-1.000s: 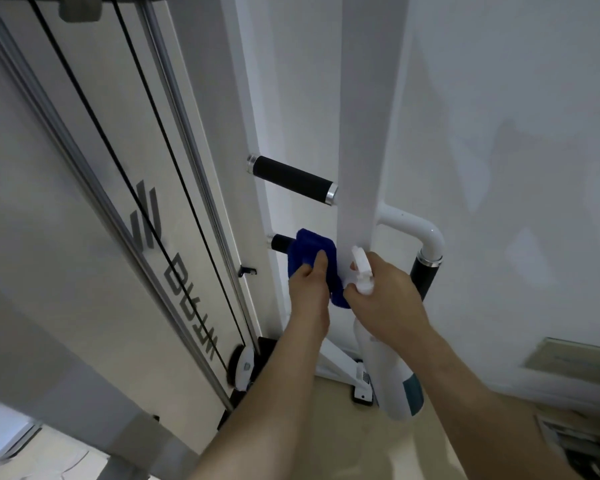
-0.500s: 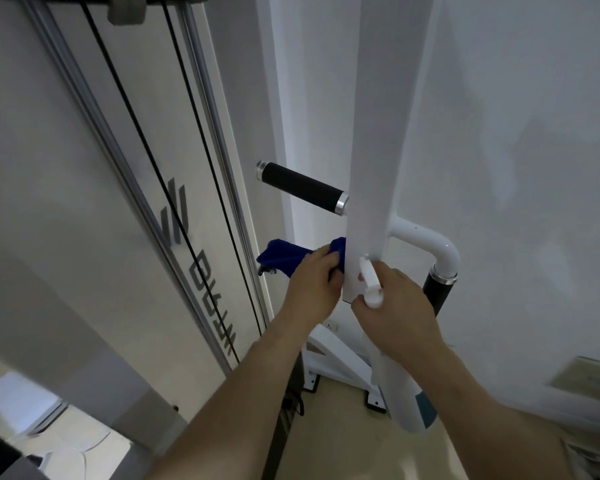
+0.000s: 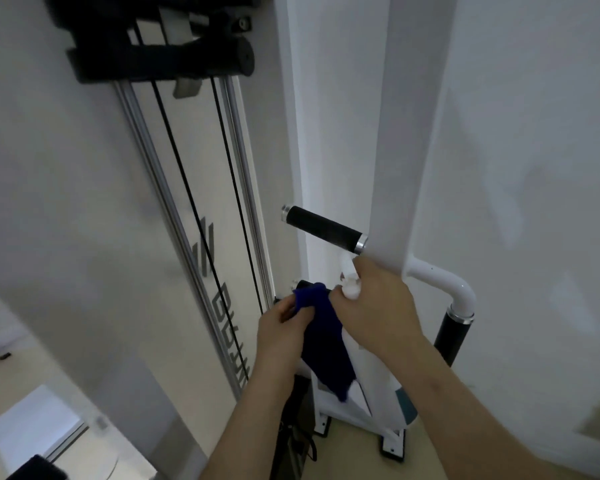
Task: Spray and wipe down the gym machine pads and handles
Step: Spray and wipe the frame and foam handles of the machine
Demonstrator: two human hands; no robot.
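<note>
Two grasps: our right hand (image 3: 378,313) clenches the spray bottle (image 3: 381,389), contents unseen; our left hand (image 3: 281,337) pinches the blue cloth (image 3: 326,348) just beside those fingers.

One marking only. On the pale machine panel (image 3: 208,188), between the black cables (image 3: 174,154), we note a dark logo (image 3: 207,247) of slanted strokes. Below it, grey lettering (image 3: 227,306) runs down the panel, turned sideways. We make out what looks like a B, then a U. The rest is blurred, so we read no whole word.
</note>
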